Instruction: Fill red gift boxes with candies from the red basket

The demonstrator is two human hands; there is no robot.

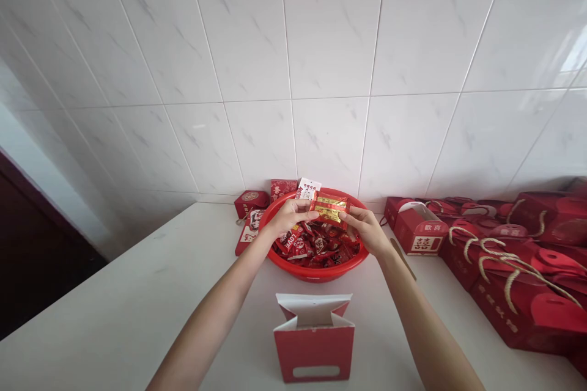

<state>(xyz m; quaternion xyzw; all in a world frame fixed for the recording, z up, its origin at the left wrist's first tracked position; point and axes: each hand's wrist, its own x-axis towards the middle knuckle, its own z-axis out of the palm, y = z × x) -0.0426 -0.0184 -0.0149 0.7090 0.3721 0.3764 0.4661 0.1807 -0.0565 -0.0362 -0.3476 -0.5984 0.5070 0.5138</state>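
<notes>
A red and gold candy packet (331,208) is stretched between my two hands above a red plastic basin (316,274). My left hand (293,215) pinches its left edge, and my right hand (364,226) grips the right edge. Beneath them, the basin holds many red-wrapped sweets (316,247). Nearer to me, between my forearms, an open red paper box (315,348) stands upright on the white table (220,317), its white-lined top spread apart.
Small red boxes (251,203) and a white card (309,186) lie behind and left of the basin. At right sits an open red box (419,229) beside rows of red boxes with rope handles (518,293). A tiled wall (330,73) rises behind.
</notes>
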